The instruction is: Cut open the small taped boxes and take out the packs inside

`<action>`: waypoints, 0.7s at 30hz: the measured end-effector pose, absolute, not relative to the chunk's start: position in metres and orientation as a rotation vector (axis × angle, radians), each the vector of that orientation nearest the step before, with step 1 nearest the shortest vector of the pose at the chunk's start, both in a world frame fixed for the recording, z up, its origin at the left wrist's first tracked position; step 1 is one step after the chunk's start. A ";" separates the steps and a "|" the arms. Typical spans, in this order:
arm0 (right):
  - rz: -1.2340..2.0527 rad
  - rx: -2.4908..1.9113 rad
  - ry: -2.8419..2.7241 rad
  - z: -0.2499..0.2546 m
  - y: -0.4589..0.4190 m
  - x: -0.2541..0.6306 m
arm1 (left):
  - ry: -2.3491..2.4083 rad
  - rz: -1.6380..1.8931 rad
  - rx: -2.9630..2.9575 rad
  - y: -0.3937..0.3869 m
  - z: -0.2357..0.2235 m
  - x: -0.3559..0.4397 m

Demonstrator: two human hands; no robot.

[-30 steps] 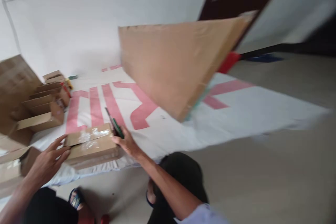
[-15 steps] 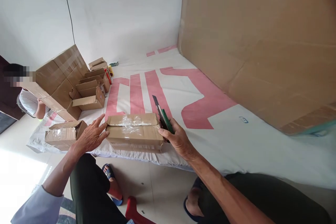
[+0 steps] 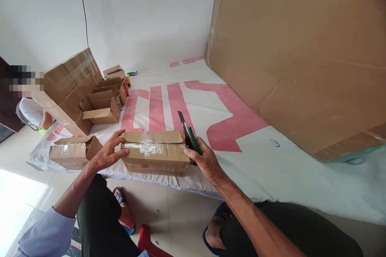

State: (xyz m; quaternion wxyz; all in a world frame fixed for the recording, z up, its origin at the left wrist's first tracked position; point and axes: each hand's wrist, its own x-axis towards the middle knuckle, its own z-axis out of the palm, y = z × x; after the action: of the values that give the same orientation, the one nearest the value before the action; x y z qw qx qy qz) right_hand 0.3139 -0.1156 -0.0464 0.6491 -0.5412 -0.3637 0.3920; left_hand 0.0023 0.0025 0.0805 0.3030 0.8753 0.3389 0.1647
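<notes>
A taped cardboard box (image 3: 157, 158) lies near the front edge of the covered surface, clear tape across its top seam. My left hand (image 3: 110, 152) rests at its left end, fingers apart, with the thumb on the box's top edge. At the right end, my right hand (image 3: 206, 160) is closed around a green and dark utility knife (image 3: 193, 140). The knife's blade is out and points up and away from me. My right thumb meets the box's right edge. Just left of my left hand sits a second, smaller taped box (image 3: 70, 156).
Opened cardboard boxes (image 3: 102, 112) stand at the back left beside a stack of large cartons (image 3: 70, 84). A person (image 3: 31, 110) is behind the stack. A big cardboard sheet (image 3: 295, 60) leans along the right. A red stool leg (image 3: 147, 241) shows below.
My left hand's thumb and fingers have shifted slightly further over the box's left end. My right hand keeps the knife at the right end. The whole view has shifted a little.
</notes>
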 end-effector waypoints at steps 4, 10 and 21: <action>0.900 -1.236 -0.850 -0.043 -0.118 0.316 | 1.024 0.678 2.306 -0.010 0.067 0.005; 0.861 -1.305 -0.889 -0.040 -0.123 0.314 | 1.130 0.902 2.240 -0.029 0.045 0.006; 0.810 -1.505 -1.229 0.005 -0.141 0.333 | 0.983 0.972 1.865 -0.043 0.016 0.006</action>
State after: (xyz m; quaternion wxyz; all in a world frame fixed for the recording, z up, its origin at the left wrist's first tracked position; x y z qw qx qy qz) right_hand 0.3330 -0.1413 0.0049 0.4952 -0.6211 -0.5071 0.3343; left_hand 0.0064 -0.0433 0.0165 0.3989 0.7367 0.3883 0.3839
